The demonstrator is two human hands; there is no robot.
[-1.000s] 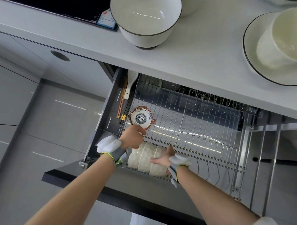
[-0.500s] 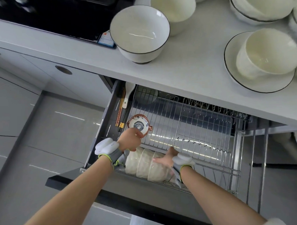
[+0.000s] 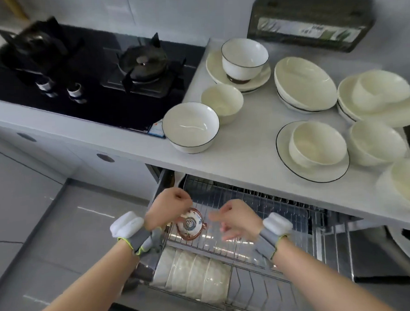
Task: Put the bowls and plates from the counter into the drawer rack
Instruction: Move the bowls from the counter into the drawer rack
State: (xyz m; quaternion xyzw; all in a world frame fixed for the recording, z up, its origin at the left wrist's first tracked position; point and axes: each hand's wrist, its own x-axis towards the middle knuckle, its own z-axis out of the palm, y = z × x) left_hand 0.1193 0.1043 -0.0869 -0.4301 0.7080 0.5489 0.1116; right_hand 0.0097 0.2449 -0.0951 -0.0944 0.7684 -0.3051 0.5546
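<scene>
The open drawer rack [image 3: 284, 224] of steel wire sits under the counter [image 3: 241, 153]. Several cream bowls [image 3: 192, 273] stand on edge in a row at its front left. A small patterned bowl [image 3: 190, 226] lies in the rack behind them. My left hand [image 3: 168, 208] hovers above the patterned bowl, fingers loosely curled, holding nothing. My right hand [image 3: 235, 220] hangs beside it over the rack, fingers relaxed and empty. On the counter stand a black-rimmed bowl [image 3: 191, 126], a cream bowl [image 3: 221, 103], a bowl on a rimmed plate [image 3: 316, 148] and several more bowls and plates.
A black gas hob [image 3: 83, 73] fills the counter's left side. A dark box [image 3: 311, 23] leans on the wall at the back right. Grey floor tiles [image 3: 37, 221] lie to the left of the drawer.
Both hands have let go of the row of cream bowls and risen above the rack. My view has tilted up, so the hob and the whole counter now show.
</scene>
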